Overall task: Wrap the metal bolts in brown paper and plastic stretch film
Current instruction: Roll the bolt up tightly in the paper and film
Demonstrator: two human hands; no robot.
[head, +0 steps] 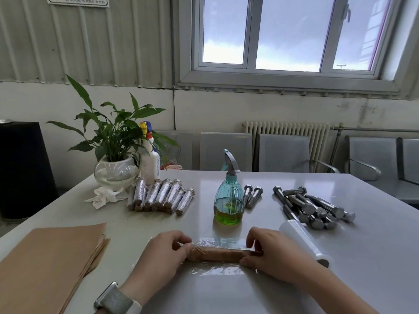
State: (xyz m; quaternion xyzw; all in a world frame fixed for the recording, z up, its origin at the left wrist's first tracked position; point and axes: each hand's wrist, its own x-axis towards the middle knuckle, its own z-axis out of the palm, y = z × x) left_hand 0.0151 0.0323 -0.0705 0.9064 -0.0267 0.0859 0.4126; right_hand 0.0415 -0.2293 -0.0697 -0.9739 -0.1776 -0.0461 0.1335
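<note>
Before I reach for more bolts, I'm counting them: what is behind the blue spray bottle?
Two bare bolts lie just behind the blue spray bottle, heads pointing away. The bottle hides part of the nearer one's shank, so anything else directly behind it cannot be seen.

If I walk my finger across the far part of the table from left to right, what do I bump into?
Potted plant → white spray bottle → wrapped bolts → blue spray bottle → two loose bolts → pile of bare bolts.
</note>
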